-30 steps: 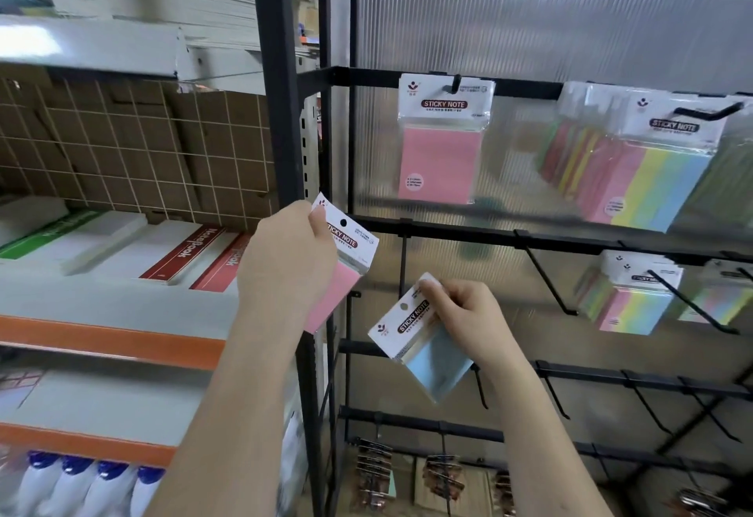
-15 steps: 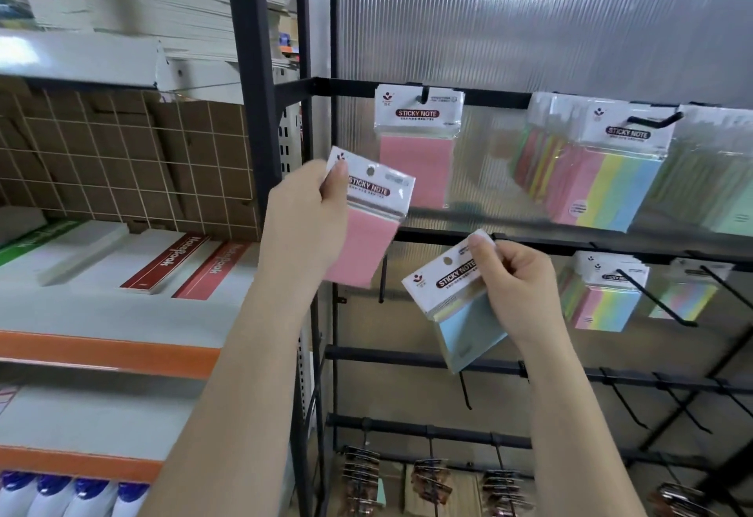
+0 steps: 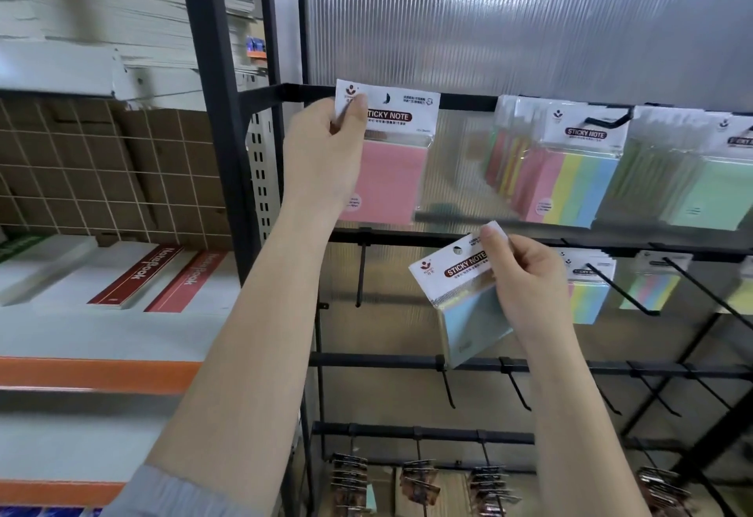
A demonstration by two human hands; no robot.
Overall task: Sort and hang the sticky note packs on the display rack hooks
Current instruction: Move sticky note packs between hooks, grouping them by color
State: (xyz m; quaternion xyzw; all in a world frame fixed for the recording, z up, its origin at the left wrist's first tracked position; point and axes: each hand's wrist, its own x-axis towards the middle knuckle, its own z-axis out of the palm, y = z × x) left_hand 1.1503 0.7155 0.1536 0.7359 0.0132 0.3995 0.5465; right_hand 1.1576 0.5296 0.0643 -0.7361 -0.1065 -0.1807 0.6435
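The left hand (image 3: 326,149) pinches the pink sticky note pack (image 3: 387,149) by its header corner, held up at the top rail's hook (image 3: 386,97). The right hand (image 3: 525,280) pinches a blue sticky note pack (image 3: 468,304) lower down. Likely risk — the hang hole misses the hook tip and the card buckles, since the corner grip lets the pack swing.
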